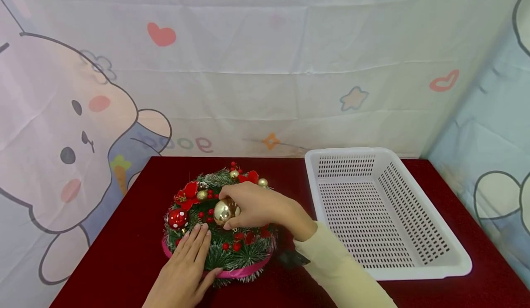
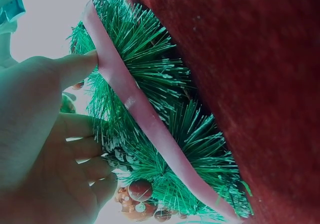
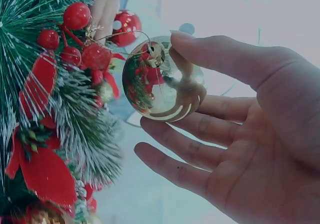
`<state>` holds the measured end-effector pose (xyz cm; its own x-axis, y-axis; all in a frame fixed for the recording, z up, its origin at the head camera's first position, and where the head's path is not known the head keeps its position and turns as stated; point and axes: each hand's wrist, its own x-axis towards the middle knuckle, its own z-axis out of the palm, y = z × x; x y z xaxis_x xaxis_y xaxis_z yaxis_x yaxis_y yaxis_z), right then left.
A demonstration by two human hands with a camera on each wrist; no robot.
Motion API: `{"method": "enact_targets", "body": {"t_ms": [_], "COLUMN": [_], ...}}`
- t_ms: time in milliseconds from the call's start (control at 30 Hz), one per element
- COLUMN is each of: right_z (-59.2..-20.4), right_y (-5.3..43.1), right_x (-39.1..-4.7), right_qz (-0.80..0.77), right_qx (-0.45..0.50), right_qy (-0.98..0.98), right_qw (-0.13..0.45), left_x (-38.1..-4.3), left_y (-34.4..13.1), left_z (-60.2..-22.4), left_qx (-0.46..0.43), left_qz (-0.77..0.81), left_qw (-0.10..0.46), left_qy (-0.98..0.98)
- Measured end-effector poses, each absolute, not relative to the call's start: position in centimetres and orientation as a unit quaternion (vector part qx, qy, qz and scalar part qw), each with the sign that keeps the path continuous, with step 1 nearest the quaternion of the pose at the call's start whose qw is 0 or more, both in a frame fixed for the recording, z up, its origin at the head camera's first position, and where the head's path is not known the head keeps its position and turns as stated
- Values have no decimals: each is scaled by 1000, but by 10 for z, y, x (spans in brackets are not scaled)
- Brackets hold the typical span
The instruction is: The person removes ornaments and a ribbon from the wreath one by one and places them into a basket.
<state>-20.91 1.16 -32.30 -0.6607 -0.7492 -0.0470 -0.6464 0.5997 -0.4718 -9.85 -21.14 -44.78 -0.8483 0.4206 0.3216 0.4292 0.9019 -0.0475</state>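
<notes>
My right hand point(image 1: 256, 204) pinches a shiny gold Christmas ball point(image 1: 225, 212) over the middle of a green wreath point(image 1: 219, 255). In the right wrist view, the gold ball point(image 3: 162, 84) sits between thumb and fingers, its cap and thin gold string facing the wreath. My left hand point(image 1: 186, 264) lies with straight fingers on the wreath's near left edge. Its thumb touches the pink ribbon point(image 2: 135, 104) that runs along the rim. Near those fingertips is a red ball with white dots point(image 1: 178, 218). Red flowers point(image 1: 188, 194), berries and small gold balls decorate the wreath.
A white perforated plastic basket point(image 1: 449, 264) stands to the right on the dark red tabletop point(image 1: 120, 252). Behind the table hangs a pale cloth point(image 1: 256, 91) printed with cartoon figures. A small dark object point(image 1: 291, 258) lies partly under the right sleeve.
</notes>
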Motion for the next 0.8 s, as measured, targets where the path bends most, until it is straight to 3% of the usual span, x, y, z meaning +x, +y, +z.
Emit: {"method": "enact_targets", "body": {"t_ms": [333,800], "right_z": [-322,-326], "right_y": [33,49], "right_x": [-204,-206], "right_qz": [-235,-242], "right_qx": [-388,-384], "right_qy": [887,888], "right_qw": [85,73], "left_x": [-99,-100], "left_y": [-210,-211], "left_z": [-445,-448], "left_qx": [-215,-225], "left_qz": [-18,-6], "left_qw": [145,167], "left_qy": [-966,-960]}}
